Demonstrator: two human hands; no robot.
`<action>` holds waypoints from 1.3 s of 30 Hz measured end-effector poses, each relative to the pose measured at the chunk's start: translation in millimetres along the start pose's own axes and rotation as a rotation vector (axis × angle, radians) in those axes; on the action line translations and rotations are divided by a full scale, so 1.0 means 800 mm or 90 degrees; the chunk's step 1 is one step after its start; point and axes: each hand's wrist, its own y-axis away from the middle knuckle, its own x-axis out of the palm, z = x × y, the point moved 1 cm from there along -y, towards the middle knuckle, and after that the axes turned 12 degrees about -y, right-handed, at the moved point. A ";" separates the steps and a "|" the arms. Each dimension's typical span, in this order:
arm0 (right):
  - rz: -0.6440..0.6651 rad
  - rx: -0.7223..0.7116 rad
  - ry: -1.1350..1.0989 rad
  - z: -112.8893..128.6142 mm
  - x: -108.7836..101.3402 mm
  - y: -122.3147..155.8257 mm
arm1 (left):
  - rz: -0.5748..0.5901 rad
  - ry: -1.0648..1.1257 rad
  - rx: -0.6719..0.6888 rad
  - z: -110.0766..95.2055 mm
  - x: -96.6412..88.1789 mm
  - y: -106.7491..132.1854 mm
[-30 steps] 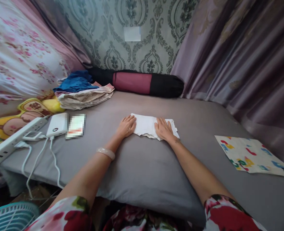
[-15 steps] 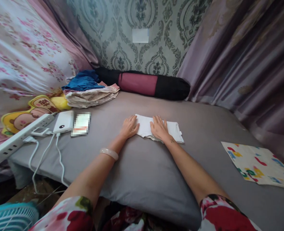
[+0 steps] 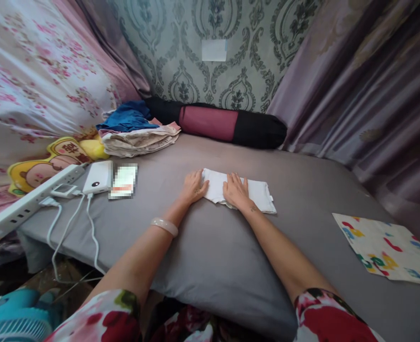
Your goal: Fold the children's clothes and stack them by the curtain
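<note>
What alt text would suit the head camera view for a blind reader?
A person's left hand and right hand lie flat on a folded white cloth on a grey bed. A colourful printed cloth lies apart, to the right.

Our short sleeves [image 3: 103,318] show red flowers and green leaves on white. A pale bangle [image 3: 164,226] circles the wrist of our left hand [image 3: 194,186]; a small dark mark [image 3: 253,208] sits behind our right hand [image 3: 235,191].

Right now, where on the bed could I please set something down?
Bare grey sheet lies between the white cloth under the right hand and the patterned cloth, also between the left hand and the small card. Crowded: far-left corner, with cables and stacked clothes.
</note>
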 end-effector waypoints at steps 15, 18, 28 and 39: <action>0.000 -0.050 -0.015 0.043 0.031 -0.016 | -0.031 0.040 -0.138 0.016 0.005 -0.009; 0.015 -0.045 -0.014 0.043 0.029 -0.017 | -0.030 0.050 -0.152 0.017 0.004 -0.009; 0.007 -0.072 -0.040 0.078 0.030 -0.028 | -0.039 0.077 -0.170 0.015 0.001 -0.011; 0.026 -0.073 -0.069 0.086 0.043 -0.031 | -0.052 0.109 -0.154 0.014 -0.002 -0.010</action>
